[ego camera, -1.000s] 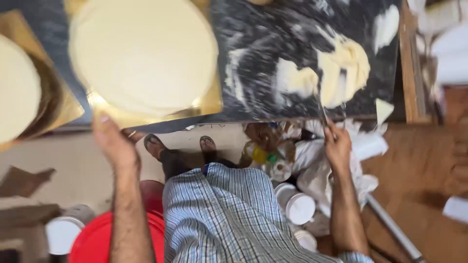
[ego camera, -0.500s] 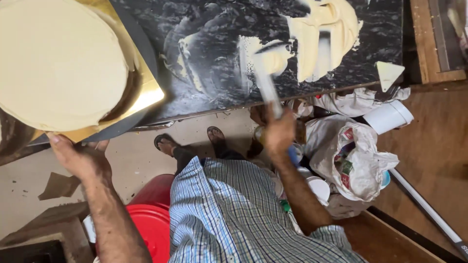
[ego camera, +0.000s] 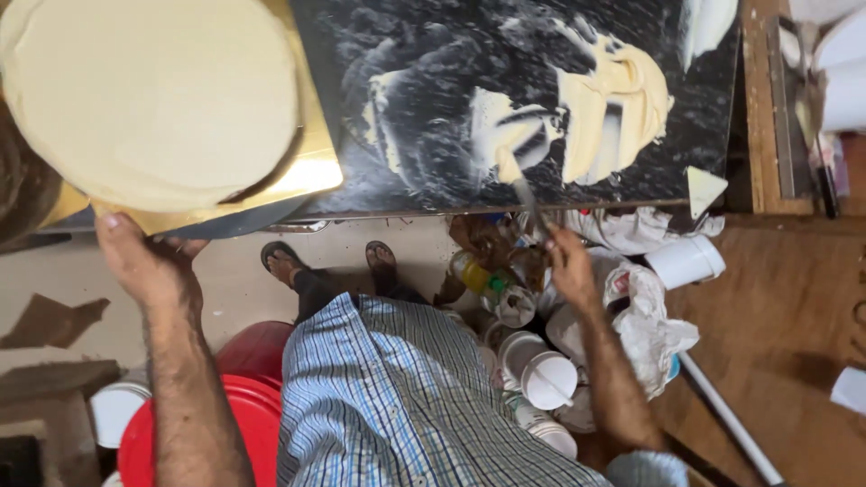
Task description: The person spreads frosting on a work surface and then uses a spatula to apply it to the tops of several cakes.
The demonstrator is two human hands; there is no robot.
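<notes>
Since half a second ago, right hand [ego camera: 570, 266] dropped toward 6 o'clock off the black slab [ego camera: 433, 108]; now fingers closed round palette knife [ego camera: 521, 185] handle, blade tip in cream smear [ego camera: 613, 104] at 12 o'clock of hand. Left hand [ego camera: 144, 261] grips gold board [ego camera: 311, 167] edge, thumb on top; cream cake [ego camera: 149, 95] sits on it at 10 o'clock. White tubs [ego camera: 546, 379] beside right forearm.
</notes>
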